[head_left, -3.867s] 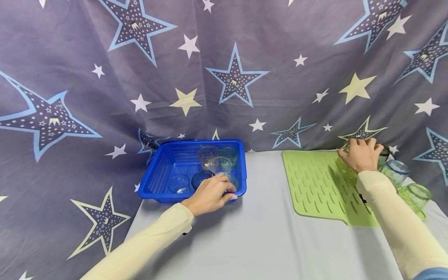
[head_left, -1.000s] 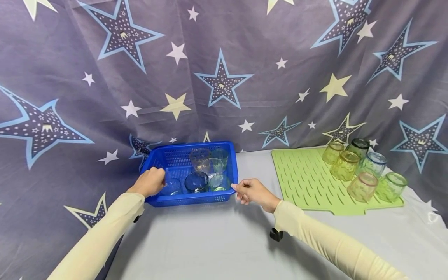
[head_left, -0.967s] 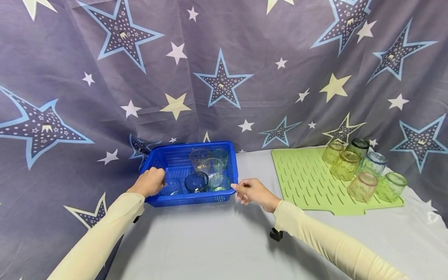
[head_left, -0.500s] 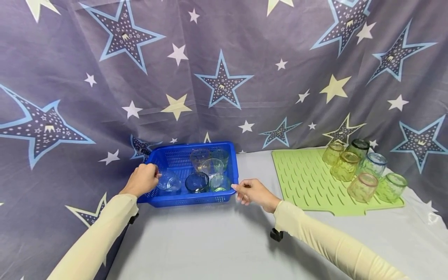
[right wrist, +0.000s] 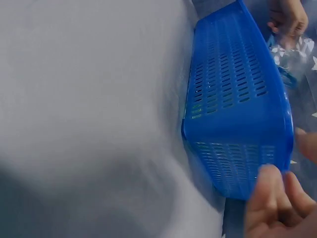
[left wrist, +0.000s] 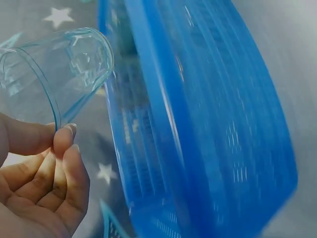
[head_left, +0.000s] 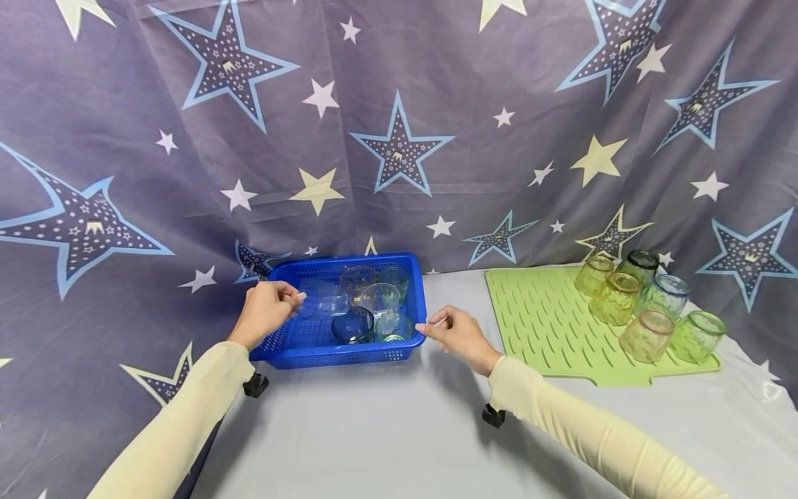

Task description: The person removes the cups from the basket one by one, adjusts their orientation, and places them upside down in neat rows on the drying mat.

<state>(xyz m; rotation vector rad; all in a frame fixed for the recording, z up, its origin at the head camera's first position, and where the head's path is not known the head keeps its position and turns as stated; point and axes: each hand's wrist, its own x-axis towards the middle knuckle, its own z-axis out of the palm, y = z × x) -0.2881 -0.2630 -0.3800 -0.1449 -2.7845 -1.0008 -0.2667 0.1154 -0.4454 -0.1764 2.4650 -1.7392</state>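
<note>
Pinching a clear glass [head_left: 330, 301] left of frame centre, the left hand [head_left: 265, 312] has closed fingers; right of centre, the right hand [head_left: 460, 337] clasps the blue basket [head_left: 337, 357] with its fingers.

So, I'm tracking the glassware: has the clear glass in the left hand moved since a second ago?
Yes. In the head view, the clear glass has shifted up and right against the blue basket, away from its front-left corner.

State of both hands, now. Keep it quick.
Left hand: closed, pinching a clear glass by its rim.
Right hand: closed, gripping the blue basket at its near right corner.
</note>
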